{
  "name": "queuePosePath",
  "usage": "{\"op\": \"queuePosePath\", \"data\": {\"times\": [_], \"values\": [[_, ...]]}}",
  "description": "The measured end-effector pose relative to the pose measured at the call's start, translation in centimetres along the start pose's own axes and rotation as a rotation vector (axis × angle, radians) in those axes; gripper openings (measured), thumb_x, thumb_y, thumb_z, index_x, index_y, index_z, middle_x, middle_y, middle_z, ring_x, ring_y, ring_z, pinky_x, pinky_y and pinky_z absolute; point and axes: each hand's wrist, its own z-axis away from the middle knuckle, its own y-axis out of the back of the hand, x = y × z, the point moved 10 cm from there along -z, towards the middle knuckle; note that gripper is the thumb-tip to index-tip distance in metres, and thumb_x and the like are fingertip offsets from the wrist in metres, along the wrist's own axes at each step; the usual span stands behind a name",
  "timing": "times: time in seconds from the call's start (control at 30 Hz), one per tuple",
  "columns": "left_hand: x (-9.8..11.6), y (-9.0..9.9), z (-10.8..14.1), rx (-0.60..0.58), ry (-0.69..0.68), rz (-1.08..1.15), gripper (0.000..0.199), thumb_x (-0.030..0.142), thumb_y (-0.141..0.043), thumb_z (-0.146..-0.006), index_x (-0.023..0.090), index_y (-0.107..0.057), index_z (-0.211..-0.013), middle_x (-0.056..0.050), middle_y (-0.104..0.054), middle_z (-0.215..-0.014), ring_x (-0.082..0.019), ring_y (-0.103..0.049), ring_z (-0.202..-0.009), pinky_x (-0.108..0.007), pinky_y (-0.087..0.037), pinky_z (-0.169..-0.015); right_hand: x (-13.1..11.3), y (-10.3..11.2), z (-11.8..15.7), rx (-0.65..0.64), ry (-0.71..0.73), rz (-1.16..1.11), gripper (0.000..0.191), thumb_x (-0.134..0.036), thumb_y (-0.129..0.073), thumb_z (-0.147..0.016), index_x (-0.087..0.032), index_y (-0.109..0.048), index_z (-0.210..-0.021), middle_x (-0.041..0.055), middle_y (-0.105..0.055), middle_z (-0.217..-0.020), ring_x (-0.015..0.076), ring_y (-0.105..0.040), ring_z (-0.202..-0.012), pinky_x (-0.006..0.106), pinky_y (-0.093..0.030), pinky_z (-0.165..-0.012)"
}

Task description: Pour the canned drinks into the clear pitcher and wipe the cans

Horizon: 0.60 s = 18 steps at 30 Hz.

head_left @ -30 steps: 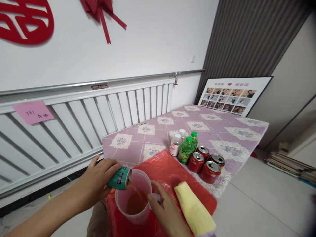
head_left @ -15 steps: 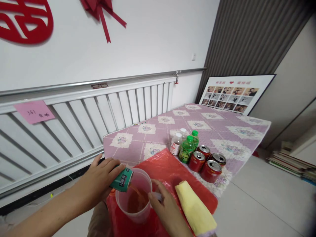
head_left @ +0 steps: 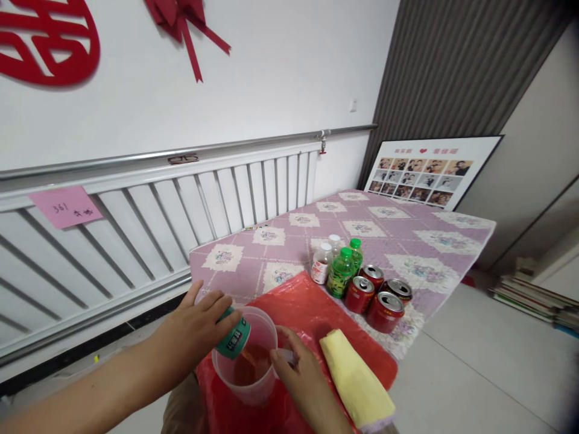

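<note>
My left hand (head_left: 203,319) is wrapped round a green carton (head_left: 234,339), tilted over a translucent plastic pitcher (head_left: 256,395). An orange-brown stream runs from the carton into the pitcher, where liquid of the same colour (head_left: 246,369) lies. My right hand (head_left: 296,364) grips the pitcher's handle (head_left: 287,357) on its right side. Under the pitcher is a red plastic sheet (head_left: 289,301). A folded yellow cloth (head_left: 357,383) lies to the right of my right hand.
Green-capped bottles (head_left: 341,274), white-capped bottles (head_left: 321,265) and several opened red cans (head_left: 385,312) stand beyond the red sheet on the patterned tablecloth (head_left: 312,220). A white radiator (head_left: 203,205) runs along the wall. A photo board (head_left: 425,175) leans behind the table.
My left hand has tipped the carton further and lowered it slightly over the pitcher. My right hand keeps its hold on the handle.
</note>
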Motion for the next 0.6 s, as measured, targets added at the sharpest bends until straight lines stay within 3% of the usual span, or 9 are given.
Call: {"op": "queuePosePath", "data": {"times": [0.17,0.3,0.47,0.6], "values": [[1.9,0.3,-0.5,0.133,-0.093,-0.134,0.025,0.021,-0.054,-0.09,0.026,-0.055,-0.114,-0.006,-0.061,-0.117,-0.025,-0.053,-0.109,-0.056,-0.026,-0.105,-0.1,0.1,0.0,0.008,0.0,0.011,0.032,-0.026,-0.054,-0.081,-0.021,-0.059,-0.113,0.0051,-0.07,-0.103,0.0204,-0.065,-0.087,0.033,-0.048,-0.077],[3.9,0.3,-0.9,0.206,-0.18,-0.245,0.021,0.024,-0.051,-0.091,0.023,-0.057,-0.111,-0.007,-0.062,-0.118,-0.024,-0.051,-0.111,-0.051,-0.022,-0.108,-0.3,0.2,0.0,0.015,0.004,0.004,0.033,-0.026,-0.054,-0.081,-0.02,-0.059,-0.113,0.0063,-0.07,-0.103,0.0204,-0.065,-0.089,0.033,-0.049,-0.079],[5.9,-0.3,-1.2,0.201,-0.229,-0.319,0.02,0.026,-0.05,-0.092,0.022,-0.06,-0.109,-0.004,-0.065,-0.113,-0.023,-0.049,-0.113,-0.049,-0.017,-0.111,0.4,0.2,-0.1,0.04,0.017,-0.001,0.034,-0.025,-0.054,-0.08,-0.019,-0.059,-0.114,0.0082,-0.069,-0.109,0.0214,-0.065,-0.094,0.035,-0.049,-0.083],[6.0,-0.4,-1.3,0.186,-0.217,-0.32,0.02,0.028,-0.053,-0.09,0.022,-0.06,-0.108,-0.004,-0.065,-0.113,-0.023,-0.049,-0.115,-0.048,-0.018,-0.111,0.9,0.0,-0.2,0.038,0.027,-0.017,0.036,-0.025,-0.055,-0.08,-0.019,-0.059,-0.115,0.0085,-0.068,-0.112,0.0214,-0.064,-0.095,0.035,-0.048,-0.084]]}}
